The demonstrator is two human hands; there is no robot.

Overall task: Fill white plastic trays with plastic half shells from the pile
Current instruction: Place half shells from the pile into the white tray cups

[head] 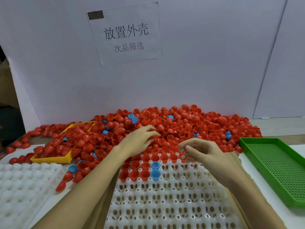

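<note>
A big pile of red half shells (pixel 181 123), with a few blue ones mixed in, lies against the back wall. In front of me sits a white plastic tray (pixel 166 200) with holes; its far rows hold red shells (pixel 145 158) and two blue shells (pixel 155 170). My left hand (pixel 140 140) reaches into the pile's near edge, fingers spread on red shells. My right hand (pixel 200 150) hovers at the tray's far right corner and pinches a red half shell (pixel 183 157) between thumb and fingers.
A yellow tray (pixel 51 160) full of red shells sits at the left. Another white tray (pixel 23 182) lies at the near left. A green perforated tray (pixel 274 169) stands on the right. A white wall with a paper sign (pixel 125 33) closes the back.
</note>
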